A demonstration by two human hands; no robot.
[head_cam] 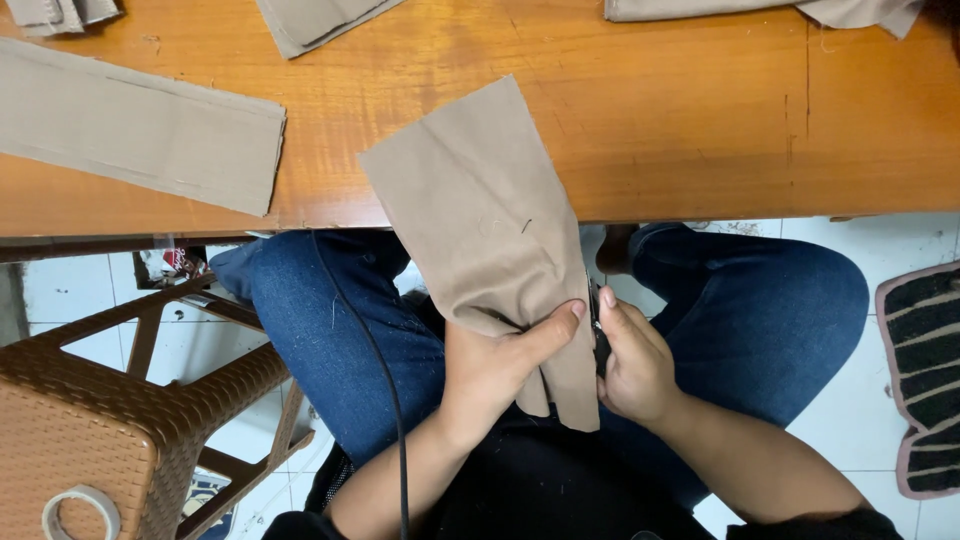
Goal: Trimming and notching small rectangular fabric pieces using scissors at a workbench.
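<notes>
A tan piece of fabric (480, 220) hangs from the edge of the wooden table (660, 110) down over my lap. My left hand (495, 365) grips its lower part, thumb pressed on the front near the right edge. My right hand (635, 365) is closed around a small dark tool (598, 330), held against the fabric's right edge. What the tool is I cannot tell.
More tan fabric pieces lie on the table: a long strip (140, 125) at left, others (315, 20) along the far edge. A brown woven stool (90, 420) with a tape roll (80, 512) stands at lower left. A black cable (385, 400) crosses my left thigh. A striped mat (925, 370) lies at right.
</notes>
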